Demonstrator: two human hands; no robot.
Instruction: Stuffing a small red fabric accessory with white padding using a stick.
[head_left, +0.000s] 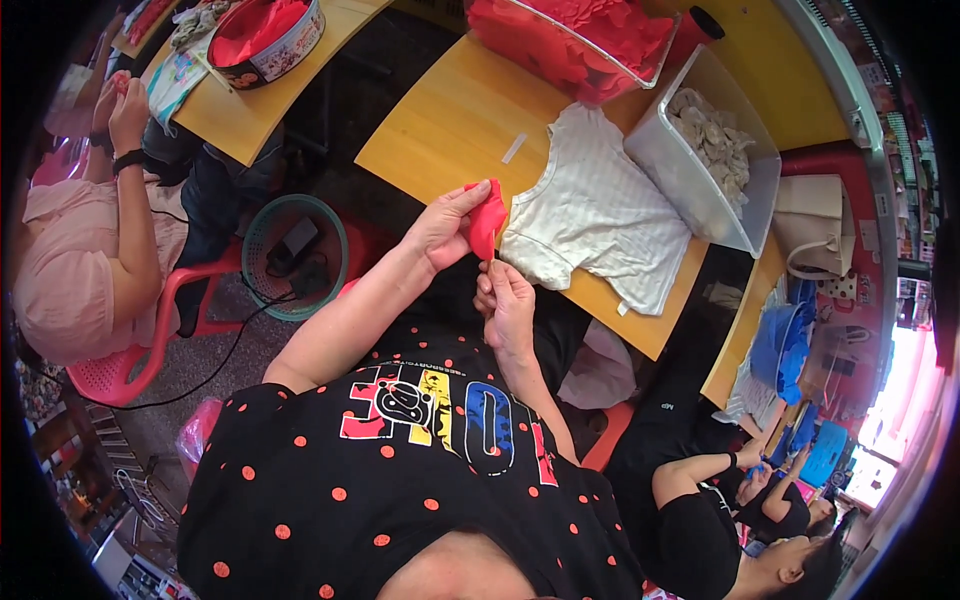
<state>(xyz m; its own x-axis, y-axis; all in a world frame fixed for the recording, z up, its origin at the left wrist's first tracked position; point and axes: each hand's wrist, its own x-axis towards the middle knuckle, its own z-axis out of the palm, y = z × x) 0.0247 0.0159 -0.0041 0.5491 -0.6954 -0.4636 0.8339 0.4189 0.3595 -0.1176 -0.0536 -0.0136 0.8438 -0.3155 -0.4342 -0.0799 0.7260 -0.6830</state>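
My left hand [445, 228] pinches a small red cloth piece [487, 222] between thumb and fingers, above the near edge of the wooden table. Just below it, my right hand [508, 300] is closed at the lower tip of this piece; whether a small tool is also in those fingertips I cannot make out. To the right of both hands, a white ribbed cloth garment [598, 205] lies spread on the table [430, 130]. A short pale strip [514, 149] rests on the wood beyond my left hand.
Toward the back stands a clear bin of red pieces [580, 40], with another bin of pale crumpled pieces [710, 140] at the right. A co-worker [100, 260] sits at left beside a green basket [295, 258]. More people [700, 510] work at lower right.
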